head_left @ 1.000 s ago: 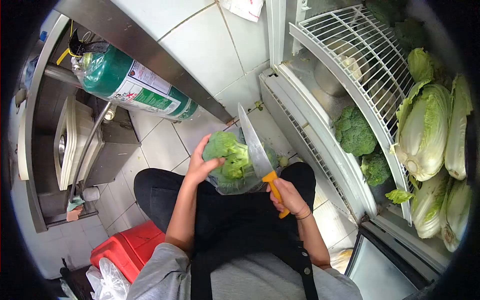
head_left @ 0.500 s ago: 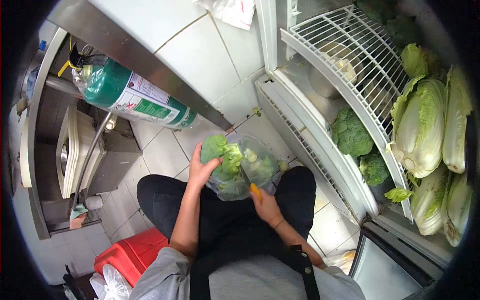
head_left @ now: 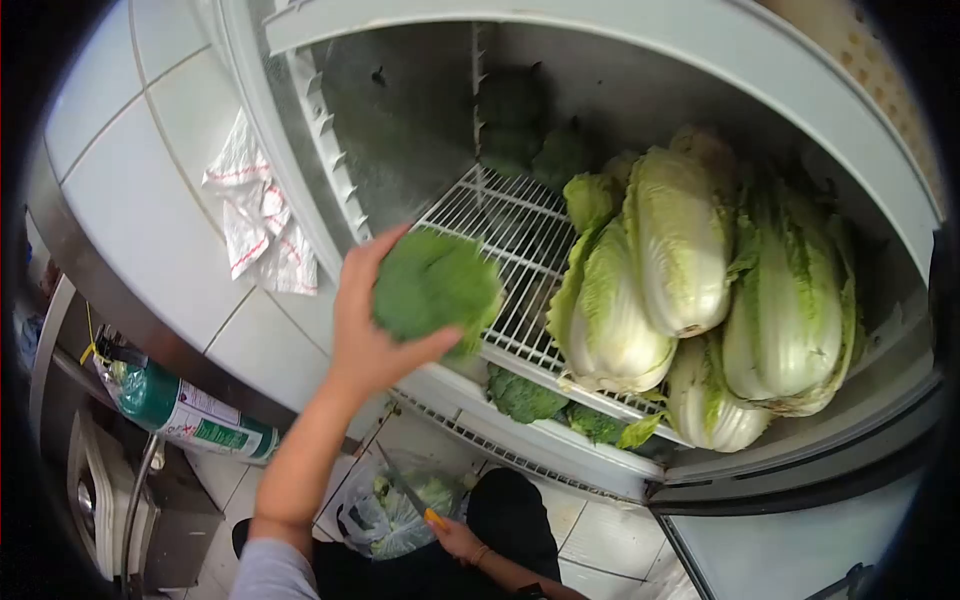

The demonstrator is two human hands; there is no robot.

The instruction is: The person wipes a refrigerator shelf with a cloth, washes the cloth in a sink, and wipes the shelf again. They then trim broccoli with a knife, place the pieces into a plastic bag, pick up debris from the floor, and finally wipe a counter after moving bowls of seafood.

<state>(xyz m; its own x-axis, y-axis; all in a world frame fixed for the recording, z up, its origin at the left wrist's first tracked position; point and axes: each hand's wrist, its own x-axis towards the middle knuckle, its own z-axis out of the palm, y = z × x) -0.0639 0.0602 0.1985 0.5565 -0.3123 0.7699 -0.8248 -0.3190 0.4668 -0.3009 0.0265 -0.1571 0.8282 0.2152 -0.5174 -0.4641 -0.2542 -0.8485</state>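
Broccoli [head_left: 428, 288] raised — green, domed — left fingers [head_left: 373, 254] spread round it, right fingers [head_left: 452, 535] gripping knife [head_left: 411, 490].

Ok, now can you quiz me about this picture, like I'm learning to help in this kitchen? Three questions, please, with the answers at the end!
1. Which hand holds the knife?
2. True or false: the left hand is empty.
3. Pick one. The long, pale cabbages are:
a) in the plastic bag
b) inside the open fridge
c) on the floor tiles

Key
1. The right hand.
2. False: the left hand holds a head of broccoli.
3. b.
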